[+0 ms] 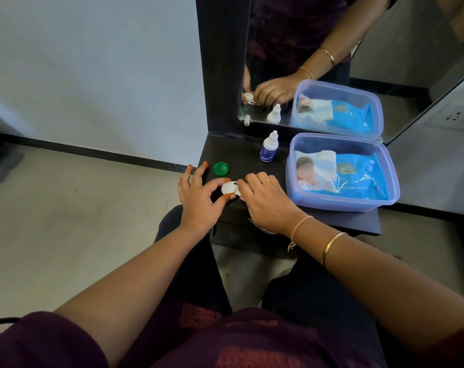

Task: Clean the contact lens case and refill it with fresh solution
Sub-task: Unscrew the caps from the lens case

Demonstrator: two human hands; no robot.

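On the small dark shelf (252, 160) in front of a dark-framed mirror (384, 49) there is one white plastic contact lens case (229, 187), lying at the front edge between the person's two hands. The left hand (197, 200) pinches the case's round white end between thumb and forefinger, its other fingers spread and lifted. The right hand (269, 203) is curled over the case's other end and covers it, so that end cannot be seen. One round green plastic cap (221, 169) lies loose on the shelf just behind the left hand's fingers, apart from the case. One small white dropper bottle with a blue label (268, 148) stands upright and capped farther back, near the mirror. To its right sits one translucent lavender plastic box (342, 205), open-topped, holding one blue pack of wet wipes (358, 176); the box's near wall is just beside the right hand's knuckles. The right hand wears one gold ring (266, 181), and its wrist carries one pink thread band (301, 224) and one gold bangle (331, 244). The mirror repeats the bottle, box and hands.
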